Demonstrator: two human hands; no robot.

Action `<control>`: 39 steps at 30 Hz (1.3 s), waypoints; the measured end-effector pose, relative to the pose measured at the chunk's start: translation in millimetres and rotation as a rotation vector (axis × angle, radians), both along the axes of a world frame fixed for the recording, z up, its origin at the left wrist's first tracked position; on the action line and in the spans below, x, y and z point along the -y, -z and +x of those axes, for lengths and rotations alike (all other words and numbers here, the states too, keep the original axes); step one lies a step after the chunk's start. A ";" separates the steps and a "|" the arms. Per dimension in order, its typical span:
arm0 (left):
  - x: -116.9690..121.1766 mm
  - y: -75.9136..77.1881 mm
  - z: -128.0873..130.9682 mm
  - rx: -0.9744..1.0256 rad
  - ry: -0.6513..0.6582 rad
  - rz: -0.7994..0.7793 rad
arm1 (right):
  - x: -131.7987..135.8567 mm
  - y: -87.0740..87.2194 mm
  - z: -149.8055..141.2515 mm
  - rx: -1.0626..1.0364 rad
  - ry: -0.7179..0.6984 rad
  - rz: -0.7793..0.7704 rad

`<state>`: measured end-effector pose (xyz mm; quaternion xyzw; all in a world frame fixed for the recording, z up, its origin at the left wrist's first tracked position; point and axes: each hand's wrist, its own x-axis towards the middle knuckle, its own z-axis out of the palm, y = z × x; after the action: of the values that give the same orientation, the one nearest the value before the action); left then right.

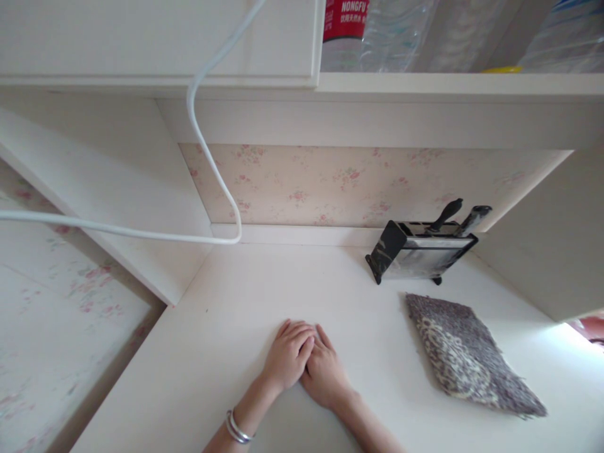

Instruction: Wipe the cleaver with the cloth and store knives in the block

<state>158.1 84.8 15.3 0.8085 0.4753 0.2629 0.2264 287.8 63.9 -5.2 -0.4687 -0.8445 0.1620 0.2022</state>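
My left hand (pixel 287 355) lies flat on the white desk (pixel 226 352), its fingers stretched out and partly over my right hand (pixel 325 374). The right hand also lies flat on the desk with fingers extended. Neither hand holds anything. A silver bracelet (pixel 237 429) circles my left wrist. A grey patterned cloth (pixel 467 355) lies on the desk to the right of my hands, apart from them.
A black knife block with dark handles (pixel 419 251) stands at the back right against floral wallpaper (pixel 349 182). A white cable (pixel 207 151) hangs across the left. Above, a shelf (pixel 453 82) carries plastic water bottles (pixel 372 31).
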 end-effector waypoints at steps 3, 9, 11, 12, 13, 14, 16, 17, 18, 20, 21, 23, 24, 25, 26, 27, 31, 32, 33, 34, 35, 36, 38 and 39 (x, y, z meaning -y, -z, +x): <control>0.0 0.3 -0.3 0.002 0.002 0.000 | 0.0 -0.6 0.2 0.000 -0.006 -0.004; -0.3 0.4 -0.8 -0.008 0.009 -0.006 | 0.2 -0.4 0.3 -0.009 -0.003 -0.010; 0.1 0.4 -0.7 -0.009 0.005 -0.008 | -0.1 1.2 0.1 -0.014 0.005 -0.010; 0.4 0.5 -0.6 -0.007 0.001 -0.007 | -0.3 2.1 -0.1 -0.017 0.011 -0.009; 0.7 0.6 -0.4 -0.004 -0.003 -0.005 | -0.5 3.0 -0.3 -0.019 0.017 -0.009; 1.1 0.7 -0.3 -0.001 -0.007 -0.001 | -0.6 3.8 -0.5 -0.021 0.022 -0.007; 1.4 0.9 -0.1 0.000 -0.010 0.007 | -0.7 4.8 -0.8 -0.018 0.021 -0.002; 1.4 1.0 0.0 -0.002 -0.009 0.010 | -0.7 5.0 -0.9 -0.014 0.018 0.001; 1.2 1.1 0.1 -0.004 -0.008 0.014 | -0.6 5.0 -0.9 -0.009 0.014 0.006; 0.8 1.4 0.2 -0.006 -0.008 0.016 | -0.3 4.6 -0.9 0.003 0.011 0.013; 0.6 1.5 0.2 -0.005 -0.009 0.015 | -0.2 4.2 -0.9 0.010 0.009 0.015; 0.4 1.8 0.3 -0.004 -0.010 0.010 | 0.0 3.4 -0.5 0.019 0.007 0.016; 0.5 2.0 0.3 -0.004 -0.008 0.008 | 0.1 3.1 -0.3 0.019 0.007 0.015; 0.5 2.2 0.4 -0.004 -0.005 0.007 | 0.1 2.9 -0.1 0.017 0.007 0.014; 0.6 2.3 0.3 -0.005 -0.002 0.007 | 0.1 2.8 0.0 0.013 0.007 0.014; 0.7 2.3 0.3 -0.005 -0.001 0.005 | -0.1 2.8 0.2 0.008 0.007 0.014; 0.4 2.0 0.2 -0.004 -0.001 -0.002 | -0.7 4.0 0.1 -0.010 0.009 0.013; 0.2 1.9 0.2 -0.005 0.002 -0.003 | -0.8 4.4 0.0 -0.015 0.010 0.012; 0.1 1.9 0.2 -0.006 0.005 -0.002 | -0.8 4.7 -0.1 -0.019 0.012 0.011; 0.0 1.9 0.2 -0.007 0.006 -0.001 | -0.7 4.9 -0.1 -0.022 0.013 0.010; -0.1 2.0 0.2 -0.008 0.007 -0.001 | -0.6 5.0 -0.1 -0.024 0.014 0.008; -0.2 2.1 0.2 -0.008 0.006 0.000 | -0.5 5.0 -0.1 -0.025 0.015 0.007; -0.3 2.1 0.2 -0.008 0.004 0.000 | -0.3 4.4 0.1 -0.024 0.014 0.005; -0.3 2.0 0.2 -0.007 0.003 0.000 | -0.3 4.0 0.1 -0.023 0.015 0.004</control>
<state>158.3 85.1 13.2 0.8101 0.4749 0.2597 0.2253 287.9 64.2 -9.2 -0.4726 -0.8390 0.1641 0.2138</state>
